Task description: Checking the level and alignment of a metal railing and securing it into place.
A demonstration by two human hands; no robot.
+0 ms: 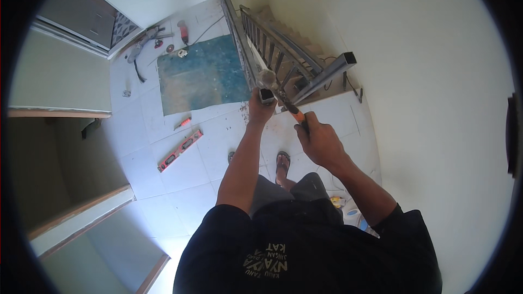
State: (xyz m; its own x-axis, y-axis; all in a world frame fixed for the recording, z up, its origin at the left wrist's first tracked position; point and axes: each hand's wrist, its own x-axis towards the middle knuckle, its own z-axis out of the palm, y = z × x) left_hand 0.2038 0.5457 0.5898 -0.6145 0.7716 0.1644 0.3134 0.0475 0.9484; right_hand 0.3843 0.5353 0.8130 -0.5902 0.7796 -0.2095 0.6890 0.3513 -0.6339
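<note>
My left hand (260, 111) is closed round the top of a square metal tube (266, 96), its hollow end facing up. In my right hand (321, 142) is a hammer (295, 112), gripped by its orange and black handle. The hammer's rounded head (267, 79) appears just beyond the tube's open end; whether the two touch I cannot tell. A long metal rail (234, 27) runs away from near my left hand toward the far wall. To the right stands another square metal post (332, 71) with an open end.
A barred metal railing (272, 46) lines descending stairs (283, 24) ahead. On the tiled floor lie a worn teal sheet (204, 76), a red spirit level (180, 151), a red-handled cutter (183, 123) and a red power tool (183, 31). A pale wall (425, 103) rises at right.
</note>
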